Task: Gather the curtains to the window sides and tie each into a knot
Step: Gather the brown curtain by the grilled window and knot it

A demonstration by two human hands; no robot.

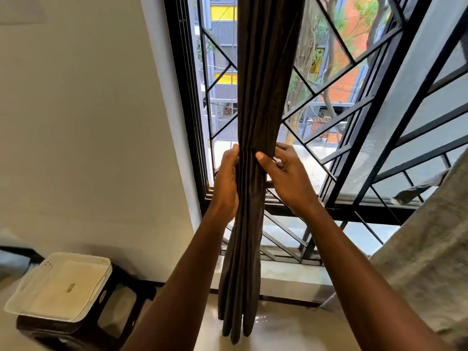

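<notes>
A dark brown curtain [263, 84] hangs gathered into a narrow bunch of folds in front of the window's left part. My left hand [226, 183] grips the bunch from its left side at mid-height. My right hand [286, 178] holds it from the right, thumb pressed on the front folds and fingers reaching behind. The curtain's loose lower end [238, 295] hangs straight down to just above the floor. A second, grey curtain [425, 254] hangs at the right edge of the view, apart from both hands.
The window [354, 122] has a black frame and a metal grille, with a street and buildings outside. A white wall [88, 122] stands to the left. A white tray [58, 287] rests on a dark stool [119, 315] at lower left. The stone sill [291, 277] runs below the window.
</notes>
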